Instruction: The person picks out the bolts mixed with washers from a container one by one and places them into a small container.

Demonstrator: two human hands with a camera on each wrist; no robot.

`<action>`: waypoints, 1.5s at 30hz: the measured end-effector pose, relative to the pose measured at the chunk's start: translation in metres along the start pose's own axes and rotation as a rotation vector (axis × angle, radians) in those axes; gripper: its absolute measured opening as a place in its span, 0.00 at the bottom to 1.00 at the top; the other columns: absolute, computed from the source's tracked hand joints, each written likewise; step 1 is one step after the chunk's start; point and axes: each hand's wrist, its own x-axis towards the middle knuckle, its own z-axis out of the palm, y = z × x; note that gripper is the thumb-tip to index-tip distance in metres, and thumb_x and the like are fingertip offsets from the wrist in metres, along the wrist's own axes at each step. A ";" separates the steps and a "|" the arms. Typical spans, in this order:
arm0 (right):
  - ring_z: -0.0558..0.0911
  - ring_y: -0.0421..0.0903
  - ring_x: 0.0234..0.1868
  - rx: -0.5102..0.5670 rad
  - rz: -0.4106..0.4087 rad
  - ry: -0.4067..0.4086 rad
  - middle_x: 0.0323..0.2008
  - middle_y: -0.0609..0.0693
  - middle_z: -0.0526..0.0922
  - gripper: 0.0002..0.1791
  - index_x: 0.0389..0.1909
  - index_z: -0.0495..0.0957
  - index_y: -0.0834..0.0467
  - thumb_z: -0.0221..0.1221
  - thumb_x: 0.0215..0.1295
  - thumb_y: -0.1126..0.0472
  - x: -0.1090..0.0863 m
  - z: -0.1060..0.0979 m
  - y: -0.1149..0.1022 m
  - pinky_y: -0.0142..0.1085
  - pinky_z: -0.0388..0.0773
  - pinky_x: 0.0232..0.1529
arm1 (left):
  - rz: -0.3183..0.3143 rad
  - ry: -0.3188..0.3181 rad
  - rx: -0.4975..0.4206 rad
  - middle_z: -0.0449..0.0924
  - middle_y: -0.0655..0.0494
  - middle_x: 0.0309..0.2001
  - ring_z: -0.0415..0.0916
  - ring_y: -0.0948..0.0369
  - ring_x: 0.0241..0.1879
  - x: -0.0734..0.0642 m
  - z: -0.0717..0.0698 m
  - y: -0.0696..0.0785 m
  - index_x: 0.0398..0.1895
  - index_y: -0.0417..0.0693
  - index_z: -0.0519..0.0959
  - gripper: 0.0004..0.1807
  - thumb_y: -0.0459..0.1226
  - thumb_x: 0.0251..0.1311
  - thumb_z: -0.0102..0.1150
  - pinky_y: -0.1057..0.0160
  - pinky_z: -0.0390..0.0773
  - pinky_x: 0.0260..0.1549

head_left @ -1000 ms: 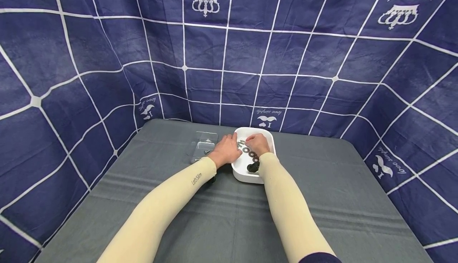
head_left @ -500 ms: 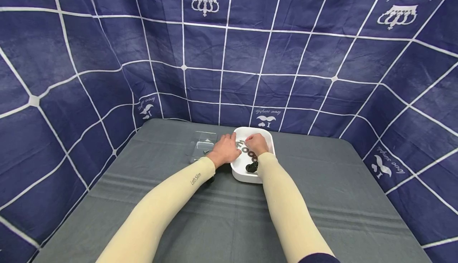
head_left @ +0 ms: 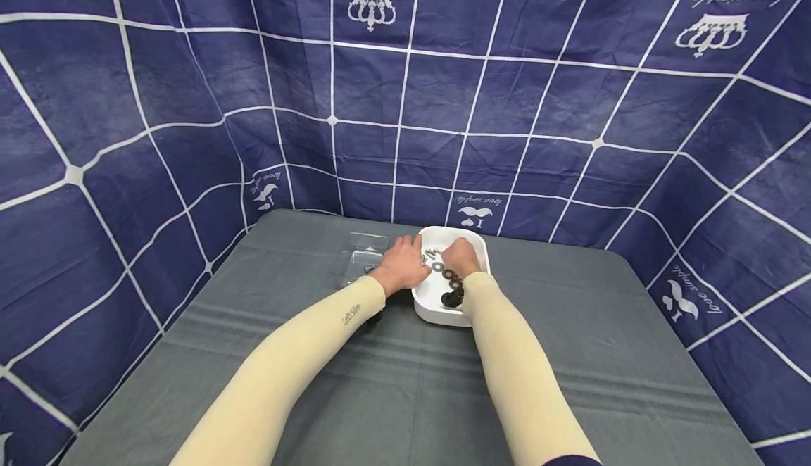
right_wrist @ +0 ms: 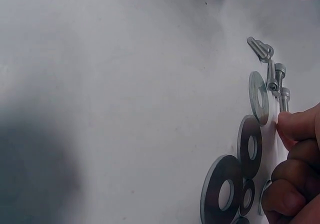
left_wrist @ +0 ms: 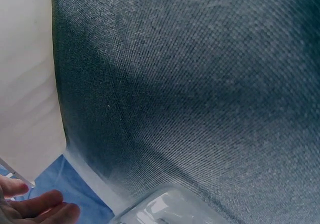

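A white plastic tray stands at the back of the table, both my hands at it. My left hand rests at its left rim with loosely extended fingers, also seen low in the left wrist view as fingers. Inside the tray my right hand has its fingers curled. Its thumb and forefinger pinch the end of a silver socket-head screw in the right wrist view. More screws lie just beyond it. Beside them runs a line of flat washers, some partly hidden by the hand.
Left of the tray sits a clear plastic box holding a few small metal pieces. A black part lies in the tray's near end. Grey cloth covers the table, and a blue checked curtain hangs behind and at both sides.
My right hand has turned and drawn slightly to the right, so its fingertips are less visible and more of the screws show. The left hand stays at the rim. The head view has shifted a little.
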 end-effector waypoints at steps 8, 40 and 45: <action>0.76 0.49 0.28 0.052 0.021 -0.016 0.27 0.54 0.78 0.06 0.25 0.77 0.61 0.54 0.59 0.65 -0.001 -0.004 -0.003 0.37 0.75 0.31 | 0.000 0.006 0.018 0.70 0.38 0.61 0.67 0.45 0.64 0.003 -0.002 -0.001 0.73 0.37 0.59 0.40 0.51 0.65 0.54 0.49 0.76 0.59; 0.74 0.50 0.27 -0.009 -0.163 0.072 0.17 0.46 0.74 0.18 0.07 0.71 0.51 0.55 0.56 0.64 -0.003 -0.035 -0.027 0.36 0.69 0.28 | 0.045 0.012 0.105 0.69 0.40 0.66 0.64 0.46 0.68 0.004 -0.023 -0.025 0.73 0.44 0.65 0.37 0.58 0.71 0.45 0.47 0.67 0.67; 0.78 0.52 0.31 0.027 -0.177 0.069 0.17 0.46 0.75 0.18 0.08 0.74 0.52 0.57 0.58 0.64 -0.004 -0.041 -0.034 0.41 0.75 0.38 | 0.028 0.030 0.099 0.68 0.41 0.68 0.62 0.46 0.70 0.001 -0.029 -0.039 0.75 0.45 0.64 0.36 0.57 0.72 0.45 0.45 0.66 0.67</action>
